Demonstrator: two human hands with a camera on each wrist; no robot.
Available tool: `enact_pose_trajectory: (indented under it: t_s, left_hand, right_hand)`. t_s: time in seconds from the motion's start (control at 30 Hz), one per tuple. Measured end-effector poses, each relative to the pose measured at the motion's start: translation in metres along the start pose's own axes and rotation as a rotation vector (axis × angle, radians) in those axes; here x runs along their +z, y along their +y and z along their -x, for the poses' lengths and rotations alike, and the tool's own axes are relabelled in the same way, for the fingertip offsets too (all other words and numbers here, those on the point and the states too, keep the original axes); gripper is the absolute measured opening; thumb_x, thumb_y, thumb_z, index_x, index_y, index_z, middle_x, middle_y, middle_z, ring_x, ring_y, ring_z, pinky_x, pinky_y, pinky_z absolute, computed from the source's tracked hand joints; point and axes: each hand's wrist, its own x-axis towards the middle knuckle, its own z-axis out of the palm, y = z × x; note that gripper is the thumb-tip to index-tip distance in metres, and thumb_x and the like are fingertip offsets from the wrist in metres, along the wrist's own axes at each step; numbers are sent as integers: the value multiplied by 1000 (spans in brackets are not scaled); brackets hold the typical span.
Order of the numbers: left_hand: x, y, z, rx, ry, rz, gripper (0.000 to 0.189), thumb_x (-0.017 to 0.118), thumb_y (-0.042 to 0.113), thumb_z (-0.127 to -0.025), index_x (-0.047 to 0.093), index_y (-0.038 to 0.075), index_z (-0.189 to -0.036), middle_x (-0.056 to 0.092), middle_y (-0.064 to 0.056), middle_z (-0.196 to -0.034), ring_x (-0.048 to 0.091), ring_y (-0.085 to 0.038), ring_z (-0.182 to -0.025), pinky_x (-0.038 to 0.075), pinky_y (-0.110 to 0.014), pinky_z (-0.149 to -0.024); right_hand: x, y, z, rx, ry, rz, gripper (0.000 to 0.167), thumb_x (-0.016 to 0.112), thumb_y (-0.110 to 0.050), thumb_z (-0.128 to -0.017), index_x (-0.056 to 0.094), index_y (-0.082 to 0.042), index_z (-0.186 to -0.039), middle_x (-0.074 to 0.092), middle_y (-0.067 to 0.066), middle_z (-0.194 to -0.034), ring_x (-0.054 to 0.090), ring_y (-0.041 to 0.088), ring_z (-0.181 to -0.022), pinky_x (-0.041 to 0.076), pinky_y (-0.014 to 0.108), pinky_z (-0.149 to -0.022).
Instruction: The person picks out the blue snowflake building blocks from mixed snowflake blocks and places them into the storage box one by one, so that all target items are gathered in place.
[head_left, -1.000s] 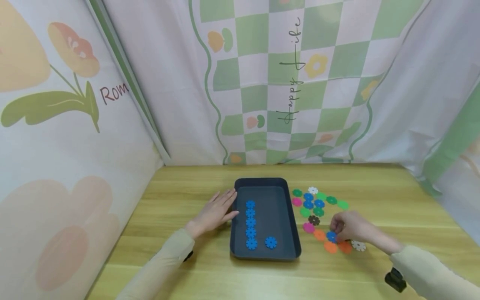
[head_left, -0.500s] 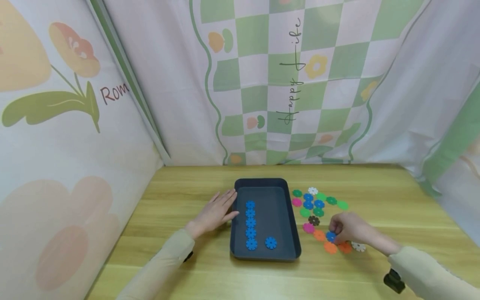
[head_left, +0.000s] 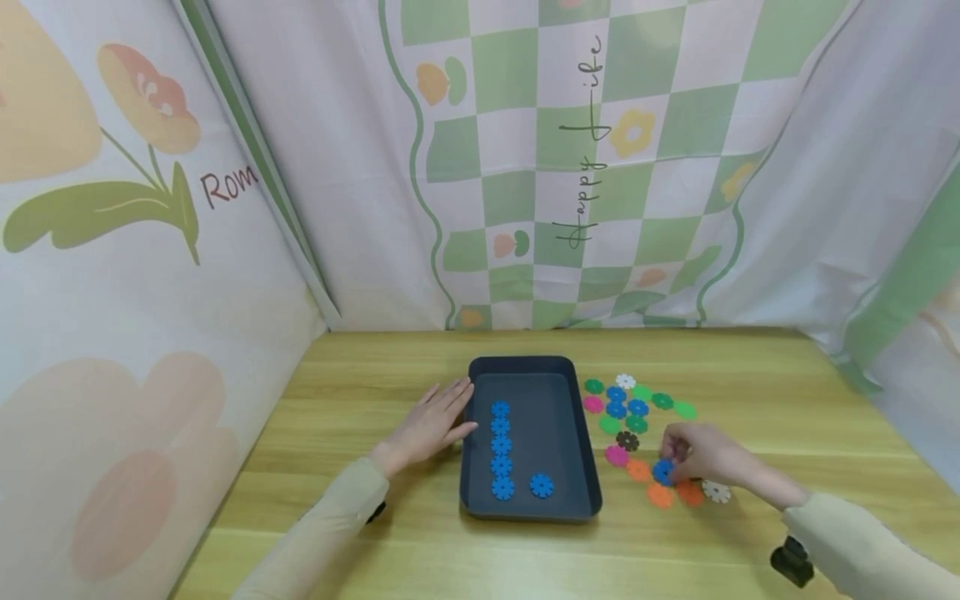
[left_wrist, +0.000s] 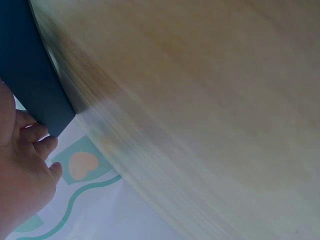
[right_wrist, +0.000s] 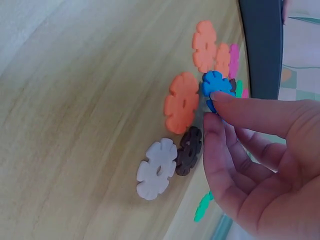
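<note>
In the head view, my right hand [head_left: 707, 454] pinches a blue flower-shaped plastic disc [head_left: 663, 472] at the right of the tray. The right wrist view shows the thumb and fingertips on the edge of this blue disc [right_wrist: 216, 86], held over orange discs. A dark grey rectangular tray [head_left: 536, 408] lies mid-table. Inside it, several blue discs [head_left: 501, 446] form a column on the left, with one blue disc [head_left: 542, 486] apart at lower right. My left hand [head_left: 429, 423] rests with extended fingers on the tray's left rim.
Loose discs in several colours lie right of the tray: green [head_left: 637, 424], pink [head_left: 617, 455], orange [head_left: 661, 496], white [head_left: 716, 492], dark brown [head_left: 627, 441] and more blue [head_left: 617, 409]. A wooden table [head_left: 390, 542] meets a printed curtain [head_left: 510, 200] behind.
The blue disc in my right hand appears slightly raised and tilted compared with before. My left hand and the tray have stayed put.
</note>
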Motion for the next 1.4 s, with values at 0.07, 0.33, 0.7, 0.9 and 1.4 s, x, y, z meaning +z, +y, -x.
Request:
enact_pose_trajectory:
  t_s: [0.07,0.33,0.7,0.9,1.4]
  left_hand:
    - [0,0,0,0,-1,1,70,38,51,-105,25,7,-157,25,-9,-165,27,-25,-153,22,-48,-126]
    - [1,-1,0,5,-4,-4,70,37,51,-105,25,7,-157,24,-10,-165,27,-25,-153,22,-48,-126]
    - [0,0,-1,-5,-17,-1,71,36,52,-105,24,7,-158,24,-9,-166,26,-24,-153,22,-48,-126]
    - [-1,0,0,-9,-18,-3,71,36,52,-105,24,7,-158,24,-9,-165,26,-24,-153,22,-48,-126]
    - [0,0,0,-9,-22,-6,71,37,53,-104,24,8,-158,23,-8,-166,26,-24,-153,21,-48,-126]
  right_hand:
    - [-2,-1,2,-11,-9,-18,18,74,-2,-77,61,-3,-90,61,4,-82,52,13,-72,47,23,-58]
    - [-6,-7,2,-16,-38,-78,5,64,-8,-89,63,-5,-93,65,6,-85,59,14,-68,52,28,-57]
    - [-14,-32,-13,-135,-60,-157,11,64,-8,-89,64,0,-97,65,7,-88,56,9,-70,53,27,-61]
    - [-15,-53,-26,-135,-73,-204,11,64,-7,-90,62,2,-97,65,9,-90,63,15,-78,58,32,-69]
    - [1,-94,-60,-160,-74,-209,7,66,-6,-91,64,0,-93,69,12,-87,70,23,-77,62,42,-72]
